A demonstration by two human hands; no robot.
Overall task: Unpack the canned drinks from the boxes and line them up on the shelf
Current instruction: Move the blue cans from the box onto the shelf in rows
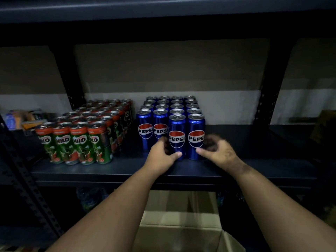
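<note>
Blue Pepsi cans [171, 113] stand upright on the dark metal shelf [254, 170] in a block four across, with two more at the front forming a partial row on the block's right side. We see the left hand [160, 153] curled round the left front can [176, 137], thumb lying across its lower face and fingers behind its left side. Our right hand [218, 150] is at the right front can [196, 136]: the thumb tip touches the can low on its face and the fingers curl beside its right wall; that hand is blurred, so how firm the hold is cannot be told. Left of the Pepsi block, apart from it, stands a block of green Milo cans [81, 140], four across at the front. Below the shelf edge, between the forearms, an open cardboard box [181, 233] shows its pale inner walls.
</note>
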